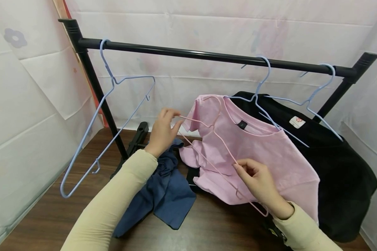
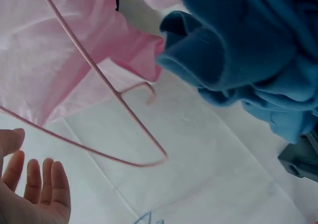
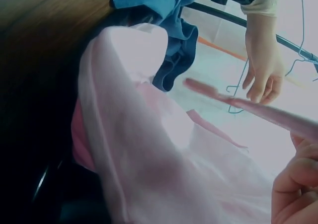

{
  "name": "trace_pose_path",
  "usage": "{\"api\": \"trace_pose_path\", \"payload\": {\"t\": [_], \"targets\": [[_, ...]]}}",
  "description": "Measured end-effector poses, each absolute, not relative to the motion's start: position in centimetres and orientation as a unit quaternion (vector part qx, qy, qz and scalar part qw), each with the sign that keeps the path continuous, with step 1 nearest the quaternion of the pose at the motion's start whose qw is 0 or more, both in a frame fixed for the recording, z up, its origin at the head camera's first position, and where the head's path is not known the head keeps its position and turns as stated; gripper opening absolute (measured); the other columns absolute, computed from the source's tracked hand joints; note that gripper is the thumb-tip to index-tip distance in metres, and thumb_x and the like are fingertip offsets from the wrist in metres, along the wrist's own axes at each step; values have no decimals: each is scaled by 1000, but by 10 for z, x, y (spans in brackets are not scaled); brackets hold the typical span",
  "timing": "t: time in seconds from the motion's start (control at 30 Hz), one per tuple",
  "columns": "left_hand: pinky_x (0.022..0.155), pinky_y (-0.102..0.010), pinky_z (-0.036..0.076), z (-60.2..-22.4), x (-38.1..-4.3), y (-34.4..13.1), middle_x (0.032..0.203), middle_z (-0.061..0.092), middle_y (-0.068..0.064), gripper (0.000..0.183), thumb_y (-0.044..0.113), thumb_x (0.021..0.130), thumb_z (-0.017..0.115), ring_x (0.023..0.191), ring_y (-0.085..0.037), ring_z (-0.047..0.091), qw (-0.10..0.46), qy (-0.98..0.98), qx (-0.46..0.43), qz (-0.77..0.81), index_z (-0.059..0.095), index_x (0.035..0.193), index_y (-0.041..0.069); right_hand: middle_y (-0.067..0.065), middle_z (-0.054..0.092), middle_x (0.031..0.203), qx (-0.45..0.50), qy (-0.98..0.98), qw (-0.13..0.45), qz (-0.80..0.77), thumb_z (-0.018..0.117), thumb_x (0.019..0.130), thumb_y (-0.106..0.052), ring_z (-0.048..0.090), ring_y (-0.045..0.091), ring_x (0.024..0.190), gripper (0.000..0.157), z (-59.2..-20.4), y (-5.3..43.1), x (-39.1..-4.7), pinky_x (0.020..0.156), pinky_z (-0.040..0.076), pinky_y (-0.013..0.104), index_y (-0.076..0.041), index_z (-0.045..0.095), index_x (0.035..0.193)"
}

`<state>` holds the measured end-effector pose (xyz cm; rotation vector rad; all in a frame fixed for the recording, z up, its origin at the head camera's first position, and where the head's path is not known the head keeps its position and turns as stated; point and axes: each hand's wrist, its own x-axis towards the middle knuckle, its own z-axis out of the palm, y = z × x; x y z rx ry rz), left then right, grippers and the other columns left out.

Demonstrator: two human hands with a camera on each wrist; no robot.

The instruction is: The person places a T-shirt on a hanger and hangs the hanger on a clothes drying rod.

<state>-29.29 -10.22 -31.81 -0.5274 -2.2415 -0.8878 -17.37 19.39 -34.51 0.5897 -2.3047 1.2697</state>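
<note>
Between my hands is a pink hanger (image 1: 227, 150) (image 2: 91, 60) in front of a pink T-shirt (image 1: 289, 167). My right hand (image 1: 260, 181) pinches its right shoulder wire between thumb and fingers. Near its left end my left hand (image 1: 163, 130) is raised; in the left wrist view its fingers are spread and slightly bent beside the wire, not closed round it. The T-shirt hangs on a blue hanger (image 1: 260, 83) from the rail. Part of the pink hanger's far end overlaps the shirt.
A black rack rail (image 1: 182, 52) crosses the back. At left hangs a bare blue hanger (image 1: 88, 132). A black garment (image 1: 339, 174) hangs at right on another blue hanger (image 1: 317, 92). Below, a crumpled navy garment (image 1: 172, 188) lies on the brown table (image 1: 207, 230).
</note>
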Motion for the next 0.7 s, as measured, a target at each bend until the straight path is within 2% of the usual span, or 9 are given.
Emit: {"api": "trace_pose_path", "payload": {"t": [0.1,0.23,0.37,0.43,0.53,0.63,0.7], "targets": [[83,-41,52,-320,-294,-106,105,59,-14,17,16,96,64,97,-28,60,305,-871,-179,-341,61,107,4,-3,55,57,215,-828,241,459,70,87,1,42,-5,50,10,-343,195,-173,42,35,18,-8,74,88],[78,-39,52,-326,-298,-107,97,63,-11,13,19,96,62,88,-25,60,215,-912,-157,-312,61,98,6,-6,52,57,212,-822,268,455,70,86,3,39,-6,49,14,-342,198,-174,40,31,19,-9,75,91],[76,-39,52,-337,-305,-103,94,67,-11,13,19,96,62,83,-25,63,127,-945,-156,-259,65,97,6,-9,50,57,212,-816,284,457,71,84,6,37,-6,48,16,-341,202,-174,38,29,20,-5,75,96],[80,-39,52,-342,-308,-100,97,69,-12,15,17,96,61,86,-25,64,91,-956,-160,-229,67,101,5,-9,49,57,213,-812,290,460,70,84,7,36,-6,47,17,-340,204,-174,38,28,20,-3,75,96],[90,-41,52,-349,-312,-96,109,69,-14,23,14,95,60,100,-27,65,41,-969,-169,-177,67,114,2,-9,49,57,217,-809,295,459,70,83,9,36,-6,47,16,-339,207,-175,37,28,20,-1,75,96],[98,-44,50,-353,-313,-93,124,66,-15,32,9,96,58,115,-30,62,1,-977,-170,-131,62,128,5,-9,48,57,224,-814,294,448,70,84,7,36,-6,48,15,-338,209,-174,38,28,19,0,74,96],[99,-45,50,-355,-312,-91,129,64,-14,35,6,96,57,119,-31,61,-14,-980,-168,-108,60,131,7,-9,49,57,228,-817,291,442,70,85,6,37,-6,48,13,-337,209,-173,38,29,19,0,74,96]]}}
